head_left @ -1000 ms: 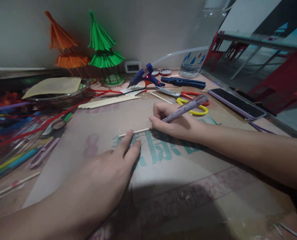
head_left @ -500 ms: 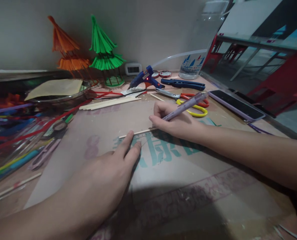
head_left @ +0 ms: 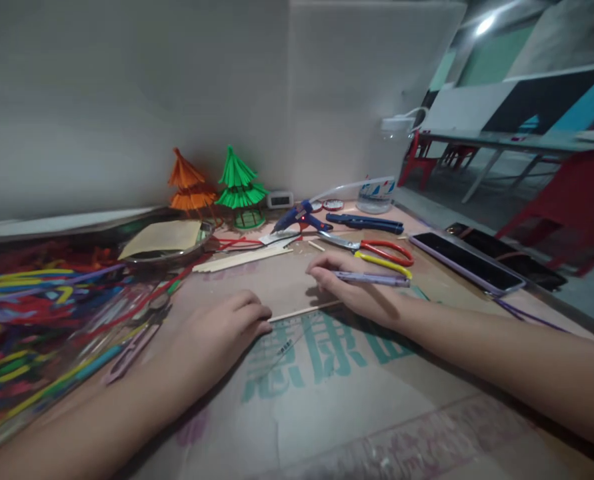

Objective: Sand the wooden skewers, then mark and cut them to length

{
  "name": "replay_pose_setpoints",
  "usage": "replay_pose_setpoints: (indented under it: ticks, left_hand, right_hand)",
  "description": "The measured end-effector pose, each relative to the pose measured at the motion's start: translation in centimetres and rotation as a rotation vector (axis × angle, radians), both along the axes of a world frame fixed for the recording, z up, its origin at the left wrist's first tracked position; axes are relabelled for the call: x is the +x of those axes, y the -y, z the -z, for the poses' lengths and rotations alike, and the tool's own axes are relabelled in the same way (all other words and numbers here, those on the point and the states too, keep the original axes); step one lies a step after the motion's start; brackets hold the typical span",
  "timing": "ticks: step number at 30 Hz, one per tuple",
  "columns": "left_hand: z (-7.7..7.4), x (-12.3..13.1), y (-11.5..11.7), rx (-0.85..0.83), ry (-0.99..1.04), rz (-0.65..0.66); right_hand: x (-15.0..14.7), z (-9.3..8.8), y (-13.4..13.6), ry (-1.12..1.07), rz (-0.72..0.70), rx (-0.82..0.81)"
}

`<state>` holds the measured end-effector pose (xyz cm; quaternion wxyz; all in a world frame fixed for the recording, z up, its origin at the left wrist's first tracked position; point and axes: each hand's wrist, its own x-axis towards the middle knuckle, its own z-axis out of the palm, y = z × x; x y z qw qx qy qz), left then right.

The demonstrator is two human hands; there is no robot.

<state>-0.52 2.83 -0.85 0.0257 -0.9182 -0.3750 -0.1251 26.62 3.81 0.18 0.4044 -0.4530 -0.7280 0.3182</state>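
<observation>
A thin wooden stick lies along the marked edge of a clear plastic ruler, which appears triangular, on the printed sheet. My left hand is closed at the stick's left end, fingertips bent down over it; the exact pinch is hidden. A light purple pen rests in my right hand, pointing left and lying almost level. The stick's right end passes beneath that hand. Behind them is a bundle of similar sticks.
Scissors, a blue glue gun, dark blue pliers-like tool and phone lie beyond my right hand. Orange and green pipe-cleaner towers stand behind. Colourful pipe cleaners fill the left. A bottle stands at the back.
My view has tilted up. My left fingers, stretched out over the stick before, are now drawn together at its left end. The pen has tipped from slanted to nearly level.
</observation>
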Motion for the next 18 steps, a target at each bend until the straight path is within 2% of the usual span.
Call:
replay_pose_setpoints:
  ticks: [3,6,9,12,15,18]
  left_hand:
    - [0.7,-0.2,-0.9,0.019,-0.005,-0.014]
    - [1.1,-0.6,-1.6,0.089,-0.061,-0.058]
    - [0.7,-1.4,-2.7,0.137,-0.094,-0.128]
    - [0.1,-2.8,-4.2,0.170,-0.083,-0.210]
    - [-0.1,-4.5,-5.6,0.195,-0.060,-0.303]
    - [0.2,-5.3,-6.3,0.210,-0.019,-0.357]
  right_hand:
    - [0.0,0.5,-0.1,-0.039,-0.014,-0.009]
    - [0.2,0.4,-0.3,0.009,-0.032,0.061]
    - [0.7,-0.9,-0.6,0.110,0.011,0.201]
    - [1.7,-2.5,-1.4,0.229,0.127,0.292]
    - [3.3,-3.1,-2.7,0.309,0.232,0.256]
    - [4.8,-2.5,-4.0,0.471,0.190,0.183]
